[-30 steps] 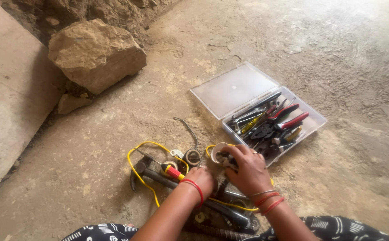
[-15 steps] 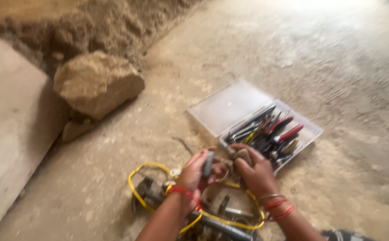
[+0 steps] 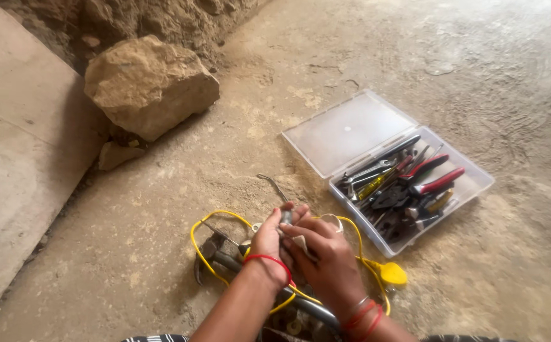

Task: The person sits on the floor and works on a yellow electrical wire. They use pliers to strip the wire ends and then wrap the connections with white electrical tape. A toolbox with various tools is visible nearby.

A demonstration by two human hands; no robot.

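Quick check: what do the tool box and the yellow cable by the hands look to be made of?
Tool box: clear hard plastic, probably; floor shows through the open lid. Yellow cable: glossy plastic or rubber sheath, looping freely on the concrete floor; core unseen.

Left hand [image 3: 270, 239] and right hand [image 3: 327, 256] grip a small tool [image 3: 286, 217] above yellow wire [image 3: 215, 215]

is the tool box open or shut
Open: the box has its clear lid folded flat on the floor, with the tools inside exposed.

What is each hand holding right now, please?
Left hand: closed on a small grey cylindrical part.
Right hand: fingers curled around a pale strip by that part; exact grip cannot be told.
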